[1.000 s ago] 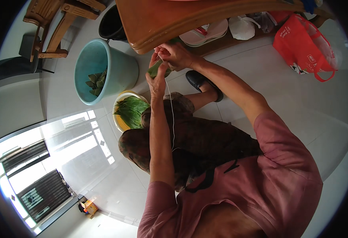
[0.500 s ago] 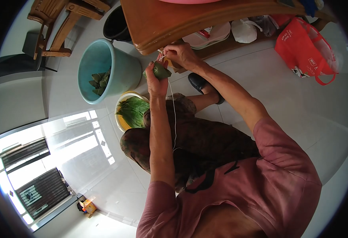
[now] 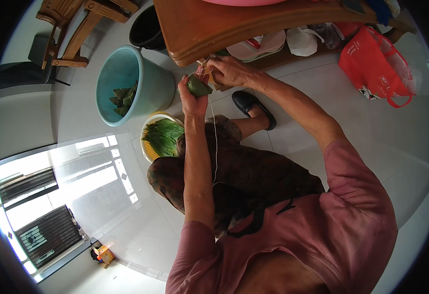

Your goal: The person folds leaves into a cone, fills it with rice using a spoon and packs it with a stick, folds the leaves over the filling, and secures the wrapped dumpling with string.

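Note:
My left hand is closed around a green leaf-wrapped rice dumpling, just below the table corner. White string hangs from beside the dumpling down to my lap. My right hand, fingers bent and pinched, grips the string close to the table's edge, above and to the right of the dumpling. Just left of my left knee, a yellow and white basket holds long green leaves. Several wrapped dumplings lie in the light blue bucket.
The wooden table overhangs my hands, with part of a pink basin on top. A black bucket stands beyond the blue one. At right are a white plastic bag and a red bag. Wooden furniture stands upper left.
My right hand has shifted slightly right, away from my left hand, with its elbow farther out. The dumpling stays in my left hand.

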The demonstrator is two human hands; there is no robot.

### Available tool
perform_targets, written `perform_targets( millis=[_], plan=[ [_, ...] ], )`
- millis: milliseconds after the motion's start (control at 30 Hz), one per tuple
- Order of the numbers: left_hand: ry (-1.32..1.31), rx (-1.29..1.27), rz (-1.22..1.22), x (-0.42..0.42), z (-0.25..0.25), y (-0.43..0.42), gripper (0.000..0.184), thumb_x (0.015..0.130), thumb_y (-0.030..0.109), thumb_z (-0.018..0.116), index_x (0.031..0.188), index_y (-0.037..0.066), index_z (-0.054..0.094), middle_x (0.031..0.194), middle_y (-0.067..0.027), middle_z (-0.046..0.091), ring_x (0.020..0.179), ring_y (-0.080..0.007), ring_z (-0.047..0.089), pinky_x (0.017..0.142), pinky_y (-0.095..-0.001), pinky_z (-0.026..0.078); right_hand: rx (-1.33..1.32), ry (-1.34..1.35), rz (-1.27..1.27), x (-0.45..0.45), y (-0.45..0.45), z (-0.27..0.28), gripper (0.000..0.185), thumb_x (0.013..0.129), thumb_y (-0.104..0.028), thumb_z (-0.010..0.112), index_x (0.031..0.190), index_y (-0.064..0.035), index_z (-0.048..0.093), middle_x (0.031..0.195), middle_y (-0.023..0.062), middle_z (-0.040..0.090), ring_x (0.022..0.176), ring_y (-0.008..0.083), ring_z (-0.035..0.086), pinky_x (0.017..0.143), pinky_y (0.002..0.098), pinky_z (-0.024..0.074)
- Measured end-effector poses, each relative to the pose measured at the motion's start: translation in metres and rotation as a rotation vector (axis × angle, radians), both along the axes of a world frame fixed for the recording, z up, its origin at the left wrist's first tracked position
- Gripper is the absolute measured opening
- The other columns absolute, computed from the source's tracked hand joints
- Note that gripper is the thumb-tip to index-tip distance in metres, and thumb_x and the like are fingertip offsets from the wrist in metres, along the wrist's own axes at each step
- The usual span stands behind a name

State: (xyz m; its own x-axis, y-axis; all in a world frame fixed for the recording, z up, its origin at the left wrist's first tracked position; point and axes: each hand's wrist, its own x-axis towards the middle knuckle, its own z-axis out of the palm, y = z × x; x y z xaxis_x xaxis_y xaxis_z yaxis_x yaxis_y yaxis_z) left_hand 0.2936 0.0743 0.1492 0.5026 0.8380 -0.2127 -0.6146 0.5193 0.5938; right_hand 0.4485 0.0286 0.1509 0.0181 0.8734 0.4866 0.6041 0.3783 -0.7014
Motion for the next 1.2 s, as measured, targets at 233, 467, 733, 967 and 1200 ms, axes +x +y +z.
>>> perform_targets(
  millis=[233, 467, 733, 967, 1200],
  plan=[
    [0.102, 0.01, -0.037, 0.003, 0.0, 0.002, 0.035, 0.085, 0.03, 0.047, 0.09, -0.004, 0.054, 0.099, -0.0149, 0.058, 0.11, -0.0265, 0.048, 0.1, -0.0416, 0.033, -0.123, 0.241, -0.159, 0.004, -0.01, -0.009, 0.009, 0.077, -0.01, 0.059, 0.084, -0.004, 0.056, 0.074, 0.0062, 0.056, 0.07, 0.0191, 0.058, 0.064, 0.0316, 0.0478],
    [0.156, 0.043, -0.053, -0.009, -0.015, 0.017, 0.032, 0.085, 0.03, 0.048, 0.096, 0.001, 0.051, 0.097, -0.0135, 0.058, 0.102, -0.0253, 0.054, 0.097, -0.0421, 0.035, 0.121, 1.89, -0.062, 0.024, -0.026, -0.017, 0.018, 0.087, -0.021, 0.057, 0.082, -0.0039, 0.059, 0.076, 0.0015, 0.057, 0.068, 0.0118, 0.056, 0.063, 0.0246, 0.0472],
    [0.09, 0.054, -0.047, -0.008, -0.024, 0.02, 0.024, 0.085, 0.027, 0.048, 0.095, 0.005, 0.051, 0.094, -0.01, 0.059, 0.1, -0.0219, 0.055, 0.093, -0.0378, 0.038, -0.093, 0.338, -0.119, -0.023, -0.008, 0.011, 0.02, 0.079, -0.016, 0.064, 0.092, -0.001, 0.062, 0.062, 0.0042, 0.056, 0.056, 0.0118, 0.053, 0.053, 0.028, 0.0417],
    [0.178, 0.032, -0.019, -0.005, -0.011, 0.009, 0.033, 0.085, 0.031, 0.047, 0.098, 0.001, 0.051, 0.103, -0.0129, 0.058, 0.107, -0.0243, 0.053, 0.095, -0.0392, 0.036, -0.191, 1.053, 0.067, -0.027, 0.005, -0.007, 0.017, 0.087, -0.017, 0.052, 0.092, -0.0017, 0.059, 0.077, 0.0022, 0.06, 0.075, 0.0117, 0.058, 0.069, 0.0253, 0.0436],
    [0.238, 0.058, -0.057, 0.002, -0.015, 0.017, 0.035, 0.085, 0.03, 0.049, 0.104, 0.001, 0.046, 0.104, -0.0155, 0.055, 0.107, -0.029, 0.052, 0.091, -0.0437, 0.04, -0.365, 1.155, 0.282, 0.018, -0.052, 0.007, 0.005, 0.085, -0.014, 0.056, 0.086, -0.0112, 0.052, 0.086, -0.0042, 0.056, 0.083, 0.0067, 0.053, 0.069, 0.0213, 0.0386]
  ],
)
